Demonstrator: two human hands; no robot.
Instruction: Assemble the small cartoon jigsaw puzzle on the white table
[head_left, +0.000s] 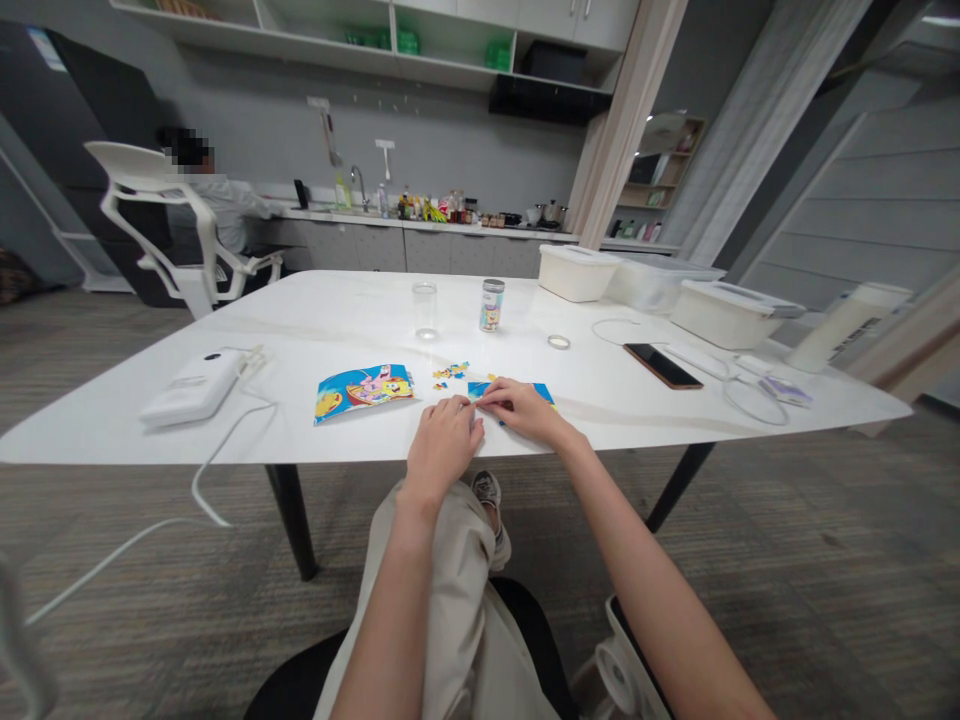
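Note:
My left hand point(444, 438) rests on the near edge of the white table point(337, 320), fingers curled, fingertips by a small blue piece. My right hand point(519, 409) lies just to its right on a partly built blue jigsaw point(546, 392), fingers pinched together on a piece at its left edge. Several loose jigsaw pieces point(450, 373) lie just beyond the hands. A colourful cartoon picture card point(364, 390) lies flat to the left. An empty clear jar point(424, 309) and a small printed tube point(491, 305) stand further back.
A white device point(193, 388) with a trailing cable sits at the left. A dark phone point(662, 364), a small lid point(558, 342), white cables and lidded white boxes point(729, 312) lie at the right. A person sits in a white chair point(154, 215) by the far counter.

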